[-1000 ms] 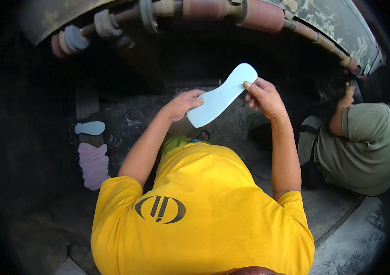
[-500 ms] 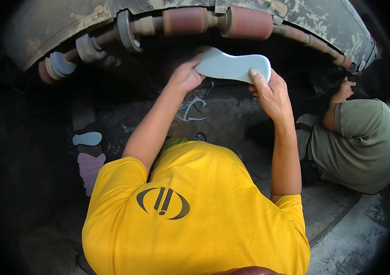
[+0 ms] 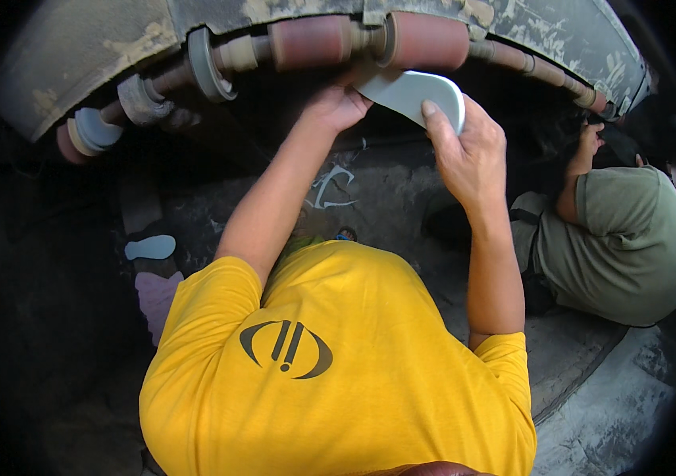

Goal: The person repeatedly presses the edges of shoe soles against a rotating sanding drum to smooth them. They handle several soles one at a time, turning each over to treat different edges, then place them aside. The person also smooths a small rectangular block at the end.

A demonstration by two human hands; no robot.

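A pale blue shoe sole (image 3: 409, 91) is stretched between my two hands, just under the red sanding rollers. My right hand (image 3: 465, 147) is closed on its rounded right end, thumb on the upper face and fingers beneath. At the sole's left end, my left hand (image 3: 339, 107) grips the edge; its fingertips are partly hidden by the sole and shadow. The sole's far left part lies against or close under the right red roller (image 3: 427, 41); I cannot tell whether they touch. A second red roller (image 3: 310, 41) sits left of it on the same shaft.
The shaft carries a grey wheel (image 3: 209, 65) and smaller discs (image 3: 96, 131) at left, beneath a worn metal hood (image 3: 107, 47). Another sole (image 3: 150, 247) lies at left by a purple cloth (image 3: 157, 297). Blue offcuts (image 3: 334, 189) litter the floor. A co-worker in green (image 3: 627, 238) sits at right.
Both hands have carried the sole up toward the rollers and tilted it, its right end now lower and its left end partly under the roller. The view has shifted slightly.
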